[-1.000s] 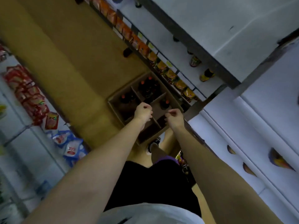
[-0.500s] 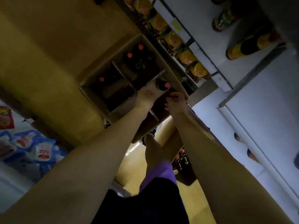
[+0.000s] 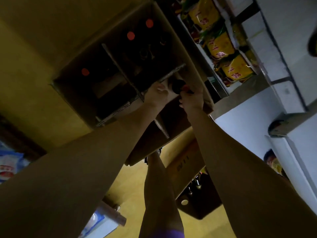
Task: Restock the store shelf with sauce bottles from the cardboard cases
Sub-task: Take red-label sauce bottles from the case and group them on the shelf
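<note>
Two hands at the cardboard case's (image 3: 173,28) shelf-side edge: right hand (image 3: 192,98) pinches a dark sauce bottle's (image 3: 177,85) neck, left hand (image 3: 158,93) has an unclear grip, and the bottle may snag the cardboard divider (image 3: 171,74).

We're in a dim aisle, yellowish floor (image 3: 34,40), white shelving (image 3: 283,40) on the right stuffed with yellow packets (image 3: 221,47).

One head-worn wide-angle view looks steeply down from above along both bare forearms to an open brown cardboard case with dividers (image 3: 120,79) on the yellow floor (image 3: 34,48). The frame is rolled, so the white metal store shelf (image 3: 283,40) runs diagonally down the right side. The forearms fill the near foreground; the case sits at arm's reach, upper centre. No second view shares the scene
</note>
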